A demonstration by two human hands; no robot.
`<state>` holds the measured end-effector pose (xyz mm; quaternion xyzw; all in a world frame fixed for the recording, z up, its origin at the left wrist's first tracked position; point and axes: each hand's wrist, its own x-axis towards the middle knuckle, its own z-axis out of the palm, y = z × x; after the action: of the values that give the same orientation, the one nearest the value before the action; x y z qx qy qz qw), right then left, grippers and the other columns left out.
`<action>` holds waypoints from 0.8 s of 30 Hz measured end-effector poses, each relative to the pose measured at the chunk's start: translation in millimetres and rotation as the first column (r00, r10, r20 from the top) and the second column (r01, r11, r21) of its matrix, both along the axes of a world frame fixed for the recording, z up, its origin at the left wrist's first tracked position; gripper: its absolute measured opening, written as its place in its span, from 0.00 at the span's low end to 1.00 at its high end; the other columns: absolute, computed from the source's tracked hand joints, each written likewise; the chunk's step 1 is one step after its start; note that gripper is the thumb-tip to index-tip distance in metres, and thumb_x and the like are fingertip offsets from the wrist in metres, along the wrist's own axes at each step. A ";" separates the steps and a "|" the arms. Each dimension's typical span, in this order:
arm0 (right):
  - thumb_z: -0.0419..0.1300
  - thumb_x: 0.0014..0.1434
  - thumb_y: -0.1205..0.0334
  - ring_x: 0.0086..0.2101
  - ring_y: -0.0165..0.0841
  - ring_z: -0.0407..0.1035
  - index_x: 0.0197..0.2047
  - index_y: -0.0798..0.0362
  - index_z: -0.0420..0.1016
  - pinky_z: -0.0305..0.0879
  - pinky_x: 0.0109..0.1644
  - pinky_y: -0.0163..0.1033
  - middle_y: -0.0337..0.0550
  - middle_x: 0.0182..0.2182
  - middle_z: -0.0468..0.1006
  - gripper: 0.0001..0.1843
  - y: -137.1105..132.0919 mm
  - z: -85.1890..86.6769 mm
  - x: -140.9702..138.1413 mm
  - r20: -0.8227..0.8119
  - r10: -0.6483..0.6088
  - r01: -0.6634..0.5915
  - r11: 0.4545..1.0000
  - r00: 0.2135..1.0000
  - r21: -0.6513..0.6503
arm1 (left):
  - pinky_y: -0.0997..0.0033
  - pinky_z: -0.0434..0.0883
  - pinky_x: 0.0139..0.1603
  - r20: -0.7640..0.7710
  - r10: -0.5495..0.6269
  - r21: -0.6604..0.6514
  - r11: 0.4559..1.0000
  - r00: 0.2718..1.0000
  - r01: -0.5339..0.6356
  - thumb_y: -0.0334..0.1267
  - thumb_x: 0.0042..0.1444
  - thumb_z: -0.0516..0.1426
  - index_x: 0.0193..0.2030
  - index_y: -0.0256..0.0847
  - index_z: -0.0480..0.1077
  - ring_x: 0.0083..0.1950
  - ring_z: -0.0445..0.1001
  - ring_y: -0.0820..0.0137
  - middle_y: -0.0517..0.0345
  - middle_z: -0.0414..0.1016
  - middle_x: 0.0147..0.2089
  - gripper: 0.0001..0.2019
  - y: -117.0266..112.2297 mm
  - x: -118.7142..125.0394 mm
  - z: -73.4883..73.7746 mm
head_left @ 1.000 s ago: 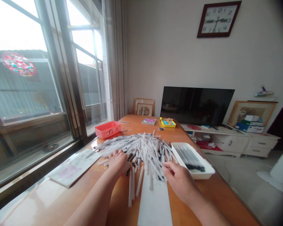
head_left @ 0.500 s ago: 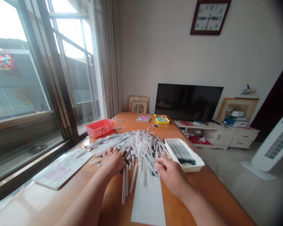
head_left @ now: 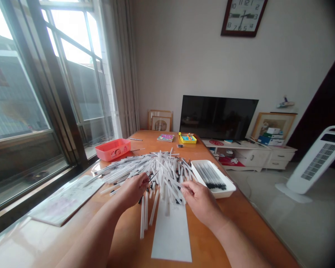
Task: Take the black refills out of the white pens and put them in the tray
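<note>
A heap of translucent white plastic tubes and black-ended pieces (head_left: 125, 168) spreads across the wooden table in front of me. My left hand (head_left: 135, 189) pinches a thin dark stick (head_left: 153, 176) at the heap's near edge; its exact kind is too small to tell. Between the thumb and fingers of my right hand (head_left: 199, 197) is a translucent tube (head_left: 175, 182) pointing left over the heap. Just right of that hand stands a white tray (head_left: 229, 193) with a row of clear tubes with black ends. A white paper strip (head_left: 171, 238) lies under the heap's near side.
A red plastic box (head_left: 113, 150) stands at the back left, with a booklet (head_left: 67, 201) nearer me by the window. Farther back are a colourful book (head_left: 165, 138) and a yellow box (head_left: 188, 139). The table's right edge (head_left: 257, 212) runs past the tray.
My left hand has lifted slightly off the heap and now pinches a thin dark stick. My right hand now holds a tube across the heap. The view has shifted a little to the right.
</note>
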<state>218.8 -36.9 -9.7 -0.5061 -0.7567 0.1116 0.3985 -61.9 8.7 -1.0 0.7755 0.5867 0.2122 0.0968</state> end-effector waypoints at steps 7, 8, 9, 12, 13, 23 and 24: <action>0.56 0.63 0.62 0.41 0.38 0.72 0.42 0.48 0.79 0.66 0.47 0.39 0.44 0.38 0.79 0.10 6.0 0.2 10.1 0.006 -0.074 0.074 0.996 0.997 0.044 | 0.70 0.67 0.37 0.588 -0.003 -0.113 0.990 0.809 0.085 0.46 0.56 0.56 0.39 0.42 0.69 0.34 0.70 0.70 0.59 0.73 0.33 0.11 -2.4 3.0 9.6; 0.56 0.63 0.62 0.42 0.38 0.72 0.42 0.48 0.80 0.66 0.48 0.40 0.43 0.38 0.79 0.10 6.5 -0.6 11.0 0.010 -0.077 0.077 0.996 0.997 0.048 | 0.71 0.67 0.37 0.642 0.003 -0.125 0.987 0.766 0.101 0.46 0.55 0.57 0.38 0.41 0.70 0.34 0.70 0.70 0.60 0.73 0.34 0.11 -4.0 1.6 12.7; 0.57 0.63 0.61 0.42 0.38 0.72 0.42 0.48 0.80 0.66 0.48 0.40 0.43 0.38 0.79 0.10 7.0 -1.5 11.6 0.014 -0.078 0.078 0.996 0.997 0.051 | 0.71 0.67 0.38 0.684 0.003 -0.132 0.984 0.729 0.120 0.45 0.55 0.59 0.38 0.41 0.70 0.35 0.70 0.70 0.60 0.73 0.34 0.10 -5.6 -0.1 15.4; 0.58 0.63 0.61 0.43 0.39 0.72 0.42 0.47 0.81 0.66 0.49 0.40 0.43 0.38 0.79 0.10 8.8 -4.5 13.1 0.016 -0.079 0.078 0.995 0.997 0.056 | 0.71 0.66 0.40 0.759 -0.009 -0.145 0.972 0.651 0.183 0.44 0.53 0.62 0.37 0.40 0.71 0.35 0.69 0.70 0.59 0.73 0.34 0.11 -8.6 -6.0 19.2; 0.58 0.63 0.61 0.43 0.39 0.72 0.43 0.46 0.81 0.66 0.49 0.40 0.43 0.39 0.79 0.10 9.4 -5.3 13.6 0.015 -0.081 0.080 0.995 0.997 0.058 | 0.71 0.65 0.40 0.775 -0.009 -0.153 0.967 0.632 0.202 0.44 0.53 0.63 0.37 0.40 0.72 0.35 0.69 0.70 0.59 0.73 0.34 0.11 -8.9 -7.6 19.0; 0.58 0.63 0.61 0.43 0.39 0.72 0.46 0.44 0.81 0.66 0.49 0.41 0.42 0.40 0.79 0.11 10.8 -5.1 16.6 0.014 -0.080 0.079 0.994 0.997 0.076 | 0.69 0.63 0.43 0.800 -0.023 -0.186 0.941 0.599 0.284 0.42 0.53 0.64 0.35 0.40 0.74 0.37 0.68 0.70 0.58 0.74 0.35 0.08 -7.5 -14.1 16.4; 0.58 0.63 0.61 0.43 0.39 0.72 0.46 0.44 0.81 0.66 0.49 0.41 0.42 0.39 0.79 0.11 10.8 -5.1 16.7 0.018 -0.077 0.075 0.994 0.997 0.077 | 0.69 0.63 0.43 0.796 -0.026 -0.186 0.940 0.604 0.285 0.42 0.53 0.64 0.35 0.40 0.74 0.37 0.68 0.69 0.58 0.74 0.35 0.08 -7.7 -14.4 17.0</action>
<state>235.6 -26.1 -14.7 -0.5201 -0.7447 0.0621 0.4137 -76.2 1.0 15.9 0.6296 0.4393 0.4296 0.4755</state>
